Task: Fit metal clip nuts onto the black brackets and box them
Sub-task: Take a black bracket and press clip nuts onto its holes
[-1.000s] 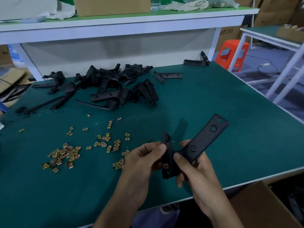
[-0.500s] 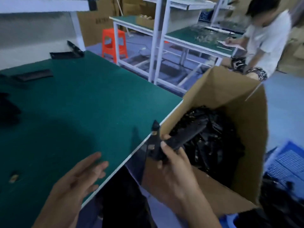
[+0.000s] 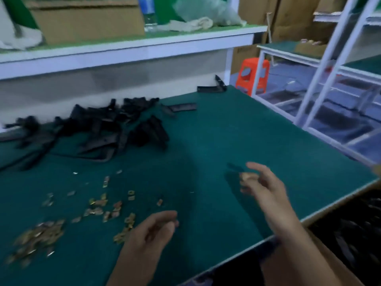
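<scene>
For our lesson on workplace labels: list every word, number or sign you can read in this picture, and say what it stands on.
No text can be read; the whole picture is motion-blurred.
Water bottle label: too blurred to read.
Cardboard box behind the orange stool: any print is too blurred to read.

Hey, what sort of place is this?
Probably a small factory assembly bench: a green work table holds a pile of black brackets and scattered metal clip nuts, with a cardboard box of parts beside it.
</scene>
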### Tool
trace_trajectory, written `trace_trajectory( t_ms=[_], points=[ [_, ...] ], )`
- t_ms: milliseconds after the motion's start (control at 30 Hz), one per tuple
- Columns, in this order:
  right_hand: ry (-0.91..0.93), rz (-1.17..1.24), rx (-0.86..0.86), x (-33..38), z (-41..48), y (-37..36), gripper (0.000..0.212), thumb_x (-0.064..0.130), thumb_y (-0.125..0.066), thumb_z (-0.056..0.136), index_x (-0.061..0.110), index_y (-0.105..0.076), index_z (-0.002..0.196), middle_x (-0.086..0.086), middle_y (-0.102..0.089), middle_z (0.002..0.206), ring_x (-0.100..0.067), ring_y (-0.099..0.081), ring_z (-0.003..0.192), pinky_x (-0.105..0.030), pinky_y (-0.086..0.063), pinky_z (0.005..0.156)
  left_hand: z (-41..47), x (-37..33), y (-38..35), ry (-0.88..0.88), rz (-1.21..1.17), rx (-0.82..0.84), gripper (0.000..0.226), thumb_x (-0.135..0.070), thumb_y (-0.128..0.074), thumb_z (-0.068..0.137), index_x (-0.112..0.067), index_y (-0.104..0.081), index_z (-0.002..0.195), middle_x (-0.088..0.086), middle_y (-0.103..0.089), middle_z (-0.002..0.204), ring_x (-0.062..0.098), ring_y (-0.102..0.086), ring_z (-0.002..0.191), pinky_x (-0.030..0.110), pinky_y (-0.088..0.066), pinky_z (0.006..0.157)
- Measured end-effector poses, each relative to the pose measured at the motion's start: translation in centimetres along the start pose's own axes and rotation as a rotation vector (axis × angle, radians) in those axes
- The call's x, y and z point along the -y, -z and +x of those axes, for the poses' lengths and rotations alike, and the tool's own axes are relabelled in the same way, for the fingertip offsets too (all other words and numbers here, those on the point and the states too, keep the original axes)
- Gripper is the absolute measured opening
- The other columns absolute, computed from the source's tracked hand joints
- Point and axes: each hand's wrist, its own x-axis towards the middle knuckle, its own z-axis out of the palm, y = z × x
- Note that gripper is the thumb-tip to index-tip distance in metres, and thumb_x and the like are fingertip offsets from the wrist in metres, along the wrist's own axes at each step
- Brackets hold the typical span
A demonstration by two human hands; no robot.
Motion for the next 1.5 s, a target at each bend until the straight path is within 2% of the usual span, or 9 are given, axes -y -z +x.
trace_trajectory(
  t_ms=[233,467,633,800,900,1000,1067,1267,1500],
  points=[
    [0.295,-0.816,0.513,2.1,12.2,-18.2,0.028,0.026,-0.060,0.099,0.020,-0.065,0.125,0.001,-0.072,0.114,-0.020,-0.064,0.111,-0.032,-0.047,0.098,-0.2,1.7,5.4,0.055,-0.027,-0.257,0.028,-0.004,-0.067,0.091,-0.028,-0.080,0.088,-0.005,-0.079,0.092,0.003,-0.072,0.088,0.016,-0.053,0.076],
    [0.439,-1.263,0.341,-1.3,16.9,-28.8,0.035,0.021,-0.056,0.101,0.007,-0.046,0.133,-0.016,-0.047,0.132,-0.038,-0.055,0.110,-0.041,-0.044,0.072,-0.5,2.6,7.2,-0.031,0.047,-0.365,0.037,-0.005,-0.072,0.085,-0.041,-0.078,0.084,-0.007,-0.078,0.088,0.003,-0.073,0.085,0.004,-0.048,0.072],
    [0.447,-0.934,0.192,1.7,16.3,-25.9,0.027,0.020,-0.046,0.106,0.002,-0.053,0.125,-0.021,-0.060,0.119,-0.041,-0.057,0.109,-0.043,-0.044,0.085,-0.6,2.3,8.6,-0.024,0.026,-0.402,0.033,-0.006,-0.069,0.089,-0.038,-0.079,0.086,-0.012,-0.078,0.089,-0.004,-0.070,0.085,0.002,-0.047,0.070],
    [0.288,-0.472,0.593,5.9,6.9,-16.1,0.008,0.032,-0.063,0.095,0.035,-0.071,0.097,-0.007,-0.073,0.081,-0.020,-0.070,0.064,-0.034,-0.056,0.064,-0.4,1.6,7.4,-0.015,0.047,-0.457,0.023,-0.039,-0.067,0.088,-0.047,-0.067,0.109,-0.030,-0.069,0.107,-0.011,-0.063,0.099,0.019,-0.051,0.085],
    [0.198,-0.445,0.861,6.4,-0.2,-10.8,0.022,0.030,-0.072,0.093,0.045,-0.074,0.110,-0.008,-0.072,0.074,-0.017,-0.068,0.057,-0.028,-0.055,0.063,-0.7,1.0,5.8,-0.091,0.109,-0.445,0.063,-0.060,-0.069,0.074,-0.057,-0.046,0.133,-0.040,-0.056,0.123,-0.017,-0.055,0.108,0.015,-0.047,0.082],
    [0.103,-0.363,0.940,6.3,-4.6,-6.7,0.033,0.026,-0.076,0.091,0.049,-0.073,0.114,-0.009,-0.069,0.069,-0.014,-0.066,0.058,-0.023,-0.053,0.060,-1.1,1.1,3.9,-0.136,0.122,-0.363,0.030,-0.044,-0.073,0.081,-0.053,-0.062,0.107,-0.028,-0.069,0.092,-0.012,-0.062,0.079,0.004,-0.043,0.067],
    [0.044,-0.214,0.894,6.0,-6.5,-4.6,0.043,0.038,-0.082,0.084,0.046,-0.069,0.124,-0.011,-0.071,0.075,-0.019,-0.068,0.065,-0.023,-0.054,0.065,-1.3,1.0,2.6,-0.083,0.078,-0.310,0.005,-0.039,-0.072,0.085,-0.038,-0.068,0.088,-0.011,-0.067,0.070,-0.003,-0.057,0.060,0.010,-0.040,0.055],
    [-0.078,0.054,0.518,0.5,-9.8,-5.4,0.046,0.047,-0.085,0.076,0.041,-0.071,0.119,-0.004,-0.074,0.110,-0.017,-0.072,0.103,-0.028,-0.054,0.094,-1.7,0.7,-2.9,0.092,-0.023,0.087,0.041,-0.064,-0.055,0.084,-0.028,-0.071,0.097,-0.003,-0.076,0.086,0.011,-0.070,0.075,0.023,-0.052,0.065],
    [-0.381,0.365,0.197,0.4,-7.9,-5.2,0.044,0.045,-0.058,0.085,0.016,-0.068,0.117,-0.014,-0.075,0.109,-0.027,-0.074,0.102,-0.043,-0.061,0.073,6.5,3.0,-0.1,-0.185,0.787,-0.377,0.027,-0.038,-0.048,0.103,-0.020,-0.064,0.116,-0.003,-0.061,0.110,0.014,-0.050,0.103,0.027,-0.040,0.087]
  ],
)
